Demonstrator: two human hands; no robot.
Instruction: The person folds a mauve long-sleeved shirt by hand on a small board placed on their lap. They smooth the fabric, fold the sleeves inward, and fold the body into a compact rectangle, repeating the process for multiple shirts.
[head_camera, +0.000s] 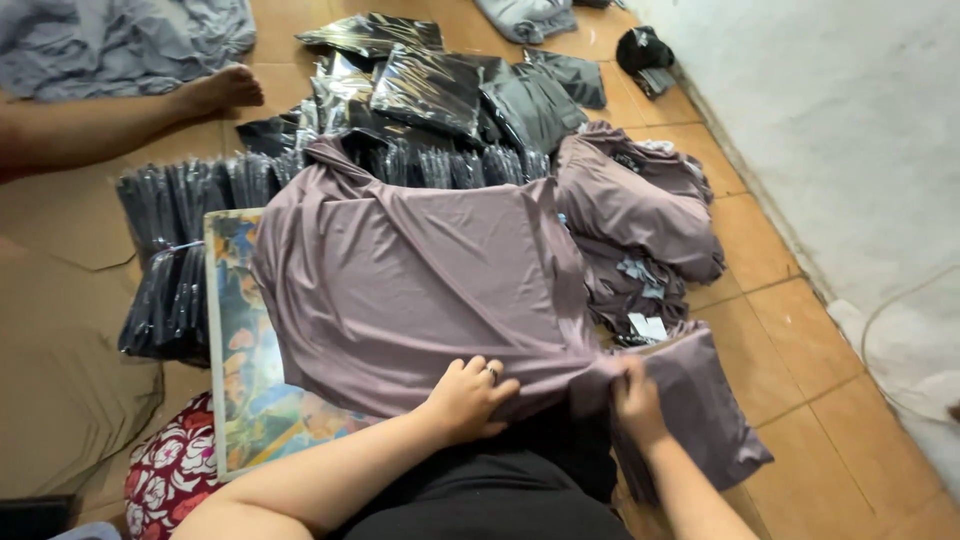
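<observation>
A mauve T-shirt (420, 280) lies spread over a colourful printed board (235, 340) in front of me. My left hand (468, 397), with a ring on one finger, presses down on the shirt's near hem. My right hand (637, 400) is closed on a bunched fold of the same shirt near its lower right corner, where the cloth (705, 400) drapes onto the floor tiles.
A pile of more mauve shirts (640, 215) sits at the right. Black garments in shiny plastic bags (430, 95) are stacked behind and to the left (165, 260). Another person's leg and bare foot (215, 92) rest at top left. A white wall (850, 130) runs along the right.
</observation>
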